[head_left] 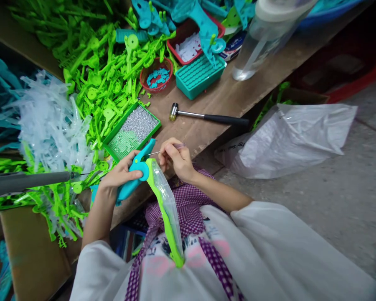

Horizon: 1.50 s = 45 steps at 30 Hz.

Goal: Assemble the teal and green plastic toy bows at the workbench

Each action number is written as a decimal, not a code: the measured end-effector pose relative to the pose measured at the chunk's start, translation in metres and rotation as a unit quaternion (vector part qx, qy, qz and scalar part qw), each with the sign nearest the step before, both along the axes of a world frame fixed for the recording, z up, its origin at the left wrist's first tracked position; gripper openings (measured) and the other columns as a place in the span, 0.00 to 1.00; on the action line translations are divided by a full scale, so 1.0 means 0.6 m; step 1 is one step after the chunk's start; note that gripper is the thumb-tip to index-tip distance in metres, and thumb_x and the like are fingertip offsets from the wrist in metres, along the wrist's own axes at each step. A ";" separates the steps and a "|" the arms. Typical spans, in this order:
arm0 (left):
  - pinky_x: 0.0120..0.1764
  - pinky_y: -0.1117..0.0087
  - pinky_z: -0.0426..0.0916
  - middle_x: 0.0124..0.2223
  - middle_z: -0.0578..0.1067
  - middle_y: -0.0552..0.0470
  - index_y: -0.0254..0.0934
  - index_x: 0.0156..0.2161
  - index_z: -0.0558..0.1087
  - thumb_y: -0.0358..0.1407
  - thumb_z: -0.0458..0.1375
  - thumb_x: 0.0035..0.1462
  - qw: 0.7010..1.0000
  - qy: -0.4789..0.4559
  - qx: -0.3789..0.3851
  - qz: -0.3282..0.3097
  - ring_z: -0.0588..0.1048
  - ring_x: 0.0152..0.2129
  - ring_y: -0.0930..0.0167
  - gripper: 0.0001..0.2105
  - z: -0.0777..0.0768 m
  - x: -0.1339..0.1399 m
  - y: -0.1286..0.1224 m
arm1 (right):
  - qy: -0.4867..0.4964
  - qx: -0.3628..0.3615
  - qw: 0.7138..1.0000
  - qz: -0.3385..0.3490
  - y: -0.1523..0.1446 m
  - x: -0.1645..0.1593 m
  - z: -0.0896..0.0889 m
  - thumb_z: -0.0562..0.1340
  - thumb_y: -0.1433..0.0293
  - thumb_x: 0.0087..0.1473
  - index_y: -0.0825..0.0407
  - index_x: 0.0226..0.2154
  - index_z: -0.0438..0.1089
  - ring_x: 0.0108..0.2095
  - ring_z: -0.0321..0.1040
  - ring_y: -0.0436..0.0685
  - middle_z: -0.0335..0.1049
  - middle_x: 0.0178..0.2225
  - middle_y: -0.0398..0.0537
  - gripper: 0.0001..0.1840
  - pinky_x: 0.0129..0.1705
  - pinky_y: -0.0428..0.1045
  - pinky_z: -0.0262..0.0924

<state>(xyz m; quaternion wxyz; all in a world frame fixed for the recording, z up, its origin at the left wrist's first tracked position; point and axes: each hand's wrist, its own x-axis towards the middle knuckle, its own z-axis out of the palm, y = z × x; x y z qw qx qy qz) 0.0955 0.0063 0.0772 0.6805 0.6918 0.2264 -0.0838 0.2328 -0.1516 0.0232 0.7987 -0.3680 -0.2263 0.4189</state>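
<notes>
My left hand (122,172) is closed around the blue body of a blue-and-green plastic piece (146,170), its thumb lying across the round joint. From that joint a long green arm (164,211) with a clear plastic strip (166,188) reaches down toward my shirt. Pinched in my right hand (177,159) is a small screwdriver (155,153) with a thin metal shaft and a purplish handle. Its shaft points left at the blue part; the tip's exact contact is hidden. A green basket of small metal pieces (139,125) lies just beyond my hands.
A black-handled hammer (207,117) rests on the wooden table (216,98). Green plastic parts (106,79) and clear parts (50,117) are heaped at left. Behind are a red basket (155,85), a teal basket (192,85) and a clear bottle (257,46). A grey rod (28,183) juts in from the left.
</notes>
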 end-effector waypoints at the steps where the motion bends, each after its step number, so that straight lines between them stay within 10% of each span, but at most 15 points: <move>1: 0.32 0.77 0.66 0.38 0.72 0.54 0.39 0.49 0.69 0.46 0.70 0.45 1.000 0.001 -0.002 0.001 0.70 0.30 0.75 0.28 0.000 0.000 0.000 | 0.008 -0.006 1.000 0.005 0.001 0.002 0.005 0.56 0.51 0.60 0.49 0.31 0.61 0.15 0.63 0.42 0.64 0.19 0.33 0.18 0.15 0.40 0.51; 13: 0.32 0.77 0.66 0.37 0.72 0.54 0.39 0.48 0.69 0.45 0.70 0.44 1.000 -0.003 -0.013 0.015 0.70 0.30 0.75 0.27 0.013 0.005 -0.007 | -0.034 -0.038 0.999 0.012 0.014 0.028 0.035 0.55 0.51 0.60 0.49 0.27 0.62 0.11 0.54 0.42 0.59 0.14 0.32 0.20 0.13 0.42 0.47; 19: 0.31 0.77 0.64 0.36 0.71 0.55 0.39 0.49 0.69 0.46 0.71 0.44 1.000 -0.007 0.000 0.011 0.69 0.29 0.75 0.28 0.013 -0.001 -0.001 | -0.160 0.016 0.984 -0.071 0.023 0.040 0.052 0.58 0.61 0.58 0.50 0.26 0.70 0.33 0.65 0.47 0.67 0.29 0.40 0.14 0.39 0.46 0.61; 25: 0.31 0.77 0.64 0.36 0.72 0.55 0.40 0.50 0.68 0.45 0.71 0.44 1.000 0.006 -0.023 0.017 0.69 0.28 0.75 0.29 0.013 0.001 -0.008 | 0.098 0.027 0.983 -0.152 0.048 0.014 0.075 0.56 0.55 0.58 0.50 0.16 0.58 0.22 0.53 0.47 0.54 0.18 0.38 0.24 0.29 0.47 0.55; 34: 0.29 0.78 0.63 0.36 0.71 0.56 0.39 0.50 0.67 0.44 0.72 0.42 0.998 0.018 -0.044 0.034 0.69 0.28 0.76 0.30 0.018 0.007 -0.013 | 0.124 -0.039 0.987 -0.090 0.047 0.028 0.101 0.57 0.47 0.57 0.49 0.12 0.44 0.17 0.45 0.45 0.45 0.13 0.36 0.35 0.23 0.46 0.50; 45: 0.36 0.73 0.66 0.40 0.74 0.51 0.39 0.51 0.69 0.47 0.69 0.46 1.000 0.004 0.003 -0.002 0.71 0.34 0.71 0.28 0.003 0.004 -0.005 | -0.041 -0.055 0.998 0.006 0.048 0.039 0.131 0.57 0.45 0.56 0.49 0.15 0.50 0.18 0.48 0.44 0.46 0.14 0.36 0.32 0.20 0.45 0.46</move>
